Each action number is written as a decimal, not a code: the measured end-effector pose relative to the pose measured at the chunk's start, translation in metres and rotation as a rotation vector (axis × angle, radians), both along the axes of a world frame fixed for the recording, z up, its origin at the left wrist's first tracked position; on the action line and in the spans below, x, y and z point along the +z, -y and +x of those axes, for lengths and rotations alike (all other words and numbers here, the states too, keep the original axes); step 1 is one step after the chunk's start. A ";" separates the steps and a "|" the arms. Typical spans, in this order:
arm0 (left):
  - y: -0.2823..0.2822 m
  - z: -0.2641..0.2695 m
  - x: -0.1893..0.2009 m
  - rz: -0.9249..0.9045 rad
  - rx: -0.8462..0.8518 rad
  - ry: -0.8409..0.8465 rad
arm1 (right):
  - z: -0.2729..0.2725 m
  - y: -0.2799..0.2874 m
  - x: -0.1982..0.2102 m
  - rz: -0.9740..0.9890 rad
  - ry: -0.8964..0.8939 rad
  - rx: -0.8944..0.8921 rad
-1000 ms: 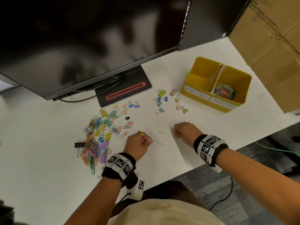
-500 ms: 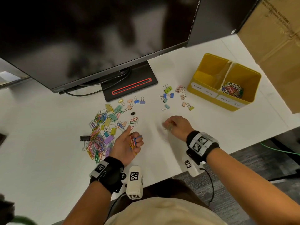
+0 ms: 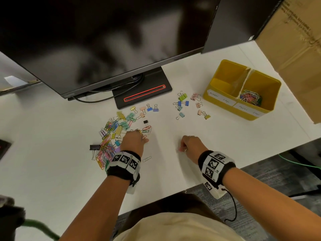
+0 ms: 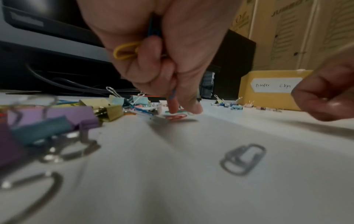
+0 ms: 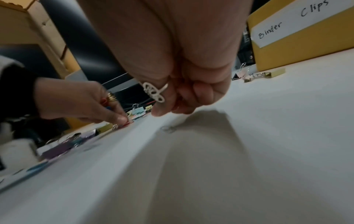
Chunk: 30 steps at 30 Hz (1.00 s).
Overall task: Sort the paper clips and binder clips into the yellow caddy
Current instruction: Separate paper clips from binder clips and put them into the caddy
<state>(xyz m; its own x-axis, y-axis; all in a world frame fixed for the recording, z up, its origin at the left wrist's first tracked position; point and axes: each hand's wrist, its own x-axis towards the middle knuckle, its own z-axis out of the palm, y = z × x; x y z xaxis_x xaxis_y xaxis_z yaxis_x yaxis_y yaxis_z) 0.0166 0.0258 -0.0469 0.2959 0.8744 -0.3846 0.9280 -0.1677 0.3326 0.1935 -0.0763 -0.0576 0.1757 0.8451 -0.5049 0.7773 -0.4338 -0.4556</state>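
The yellow caddy (image 3: 224, 101) stands at the right, labelled "Binder Clips" on its left bin and holding paper clips (image 3: 250, 99) in the right bin. A mixed pile of coloured paper and binder clips (image 3: 107, 146) lies left of centre. My left hand (image 3: 144, 136) grips yellow and blue paper clips (image 4: 124, 50) in its curled fingers while thumb and forefinger touch a red paper clip (image 4: 176, 117) at the pile's edge. My right hand (image 3: 182, 146) hovers low over the bare table with fingers curled; whether it holds a clip is hidden. A silver paper clip (image 3: 146, 159) lies by my left wrist.
A loose group of binder clips (image 3: 182, 103) lies between the pile and the caddy. A monitor on a black stand (image 3: 142, 91) with cables blocks the back. A cardboard box (image 3: 295, 49) rises at the right. The table's front edge runs just behind my wrists.
My left hand turned palm-down again and reached forward-left to the pile's edge. My right hand drew back toward me from where the white clips lay.
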 end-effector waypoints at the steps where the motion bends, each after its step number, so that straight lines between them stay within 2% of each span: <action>1: 0.000 0.001 -0.002 -0.004 -0.001 -0.012 | -0.003 0.002 -0.001 -0.003 0.002 -0.033; 4: -0.002 0.002 -0.005 -0.036 0.015 -0.023 | -0.012 0.004 -0.002 -0.006 0.057 -0.065; 8: -0.005 0.004 -0.008 -0.111 0.064 -0.022 | -0.027 0.004 -0.011 -0.071 0.257 0.126; 12: -0.005 0.014 -0.004 -0.214 -0.011 -0.094 | -0.035 0.003 -0.002 -0.005 0.503 0.179; 14: -0.002 0.023 0.005 -0.244 -0.075 -0.100 | -0.036 0.006 -0.003 -0.057 0.477 0.248; 16: 0.002 0.033 0.022 -0.279 -0.162 -0.058 | -0.027 0.009 0.001 -0.025 0.477 0.298; 17: 0.003 0.042 0.034 -0.328 -0.192 -0.006 | -0.018 0.008 0.009 -0.122 0.426 0.309; 18: 0.003 0.052 0.046 -0.401 -0.210 0.065 | -0.005 0.008 0.011 -0.143 0.336 0.260; 19: 0.003 0.066 0.058 -0.487 -0.218 0.150 | 0.014 0.009 0.013 -0.082 0.236 0.145; 21: 0.002 0.100 0.079 -0.644 -0.220 0.362 | 0.056 0.007 0.037 0.045 0.023 -0.168; 24: 0.003 0.169 0.103 -0.854 -0.157 0.708 | 0.125 0.005 0.078 0.338 -0.015 -0.575; 26: 0.008 0.217 0.111 -0.922 -0.105 0.798 | 0.167 0.004 0.093 0.454 0.008 -0.762; 28: 0.015 0.259 0.108 -0.925 -0.040 0.806 | 0.194 0.004 0.100 0.491 0.088 -0.801; 30: 0.023 0.288 0.104 -0.877 0.002 0.813 | 0.208 0.003 0.096 0.469 0.172 -0.718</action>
